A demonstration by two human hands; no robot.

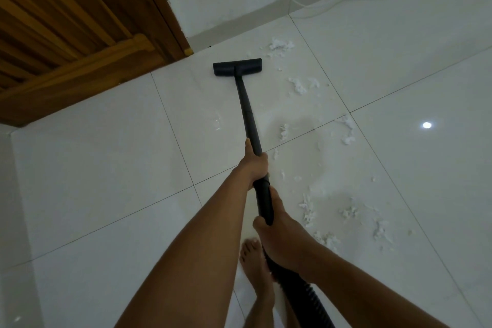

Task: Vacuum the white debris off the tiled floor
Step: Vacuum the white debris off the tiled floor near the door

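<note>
A black vacuum wand [247, 112] runs from my hands to its flat floor head [237, 67], which lies on the glossy white tiled floor [106, 168] near the wall. My left hand [254, 164] grips the wand higher up. My right hand [277, 229] grips the thicker handle end, where the ribbed hose [300, 293] begins. White fluffy debris lies in clumps to the right of the wand: one clump [279, 46] by the head, another [300, 85] further right, and more scattered debris [346, 213] near my right arm.
A wooden door [66, 34] and its frame stand at the upper left. A white wall with a grey skirting [266, 12] runs along the back. A thin white cable [346, 0] trails over the floor at top right. My bare foot [255, 266] stands below the hands.
</note>
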